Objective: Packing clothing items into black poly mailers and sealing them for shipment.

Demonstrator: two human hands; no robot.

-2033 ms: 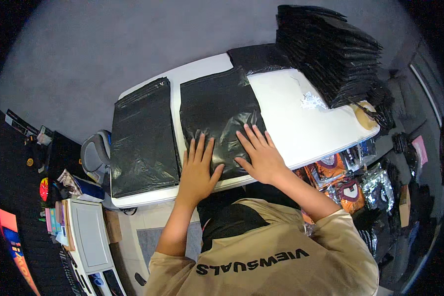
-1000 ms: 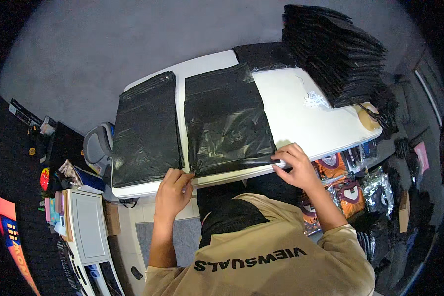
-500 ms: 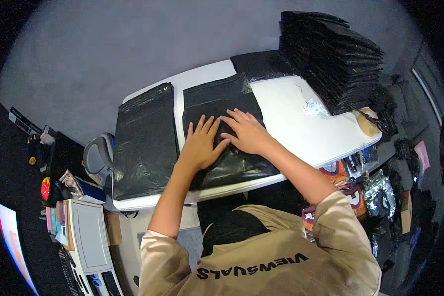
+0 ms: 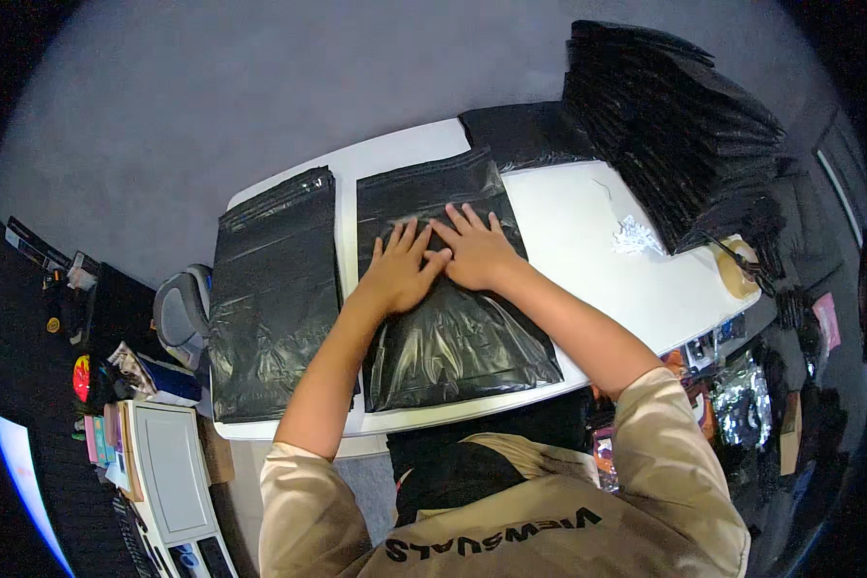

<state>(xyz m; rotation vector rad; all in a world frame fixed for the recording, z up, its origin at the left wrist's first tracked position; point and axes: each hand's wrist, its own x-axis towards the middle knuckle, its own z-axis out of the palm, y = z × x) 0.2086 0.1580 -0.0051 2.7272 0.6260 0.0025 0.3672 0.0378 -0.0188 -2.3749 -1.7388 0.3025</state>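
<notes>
A black plastic bag (image 4: 458,337) lies flat in the middle of the white table (image 4: 588,241). My left hand (image 4: 400,270) and my right hand (image 4: 474,249) press palm-down on its upper half, side by side, fingers spread and pointing away from me. Neither hand grips anything. A second black bag (image 4: 272,294) lies flat to the left, apart from my hands.
A tall stack of black bags (image 4: 679,125) rises at the table's far right, with crumpled white scraps (image 4: 634,234) and a tape roll (image 4: 737,268) beside it. Another black sheet (image 4: 520,137) lies at the far edge. Cluttered shelves and a grey device (image 4: 169,472) stand left.
My hands went from the bag's near edge up onto its upper half. They now lie flat closer together and farther from me.
</notes>
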